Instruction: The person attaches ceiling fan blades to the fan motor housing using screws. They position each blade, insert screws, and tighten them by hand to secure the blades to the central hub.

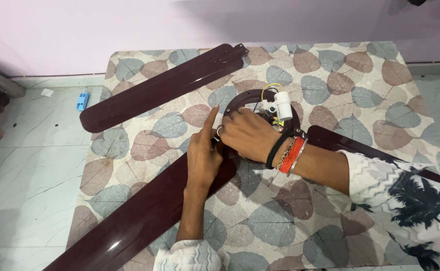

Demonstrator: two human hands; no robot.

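Observation:
A dark maroon ceiling fan lies on a leaf-patterned table (330,75). Its round motor hub (245,98) carries a white cylindrical capacitor (283,104) and some yellow wiring. My right hand (250,133) rests on the hub's near-left rim, fingers curled down on it. My left hand (203,155) sits just beside it at the root of the near blade (129,226), index finger stretched up, fingertips at the hub edge. A ring shows between the two hands. Whatever small part the fingers pinch is hidden.
A second blade (159,88) reaches toward the far left of the table and a third blade (340,143) runs right under my right sleeve. A small blue object (82,100) lies on the marble floor at left, near the wall.

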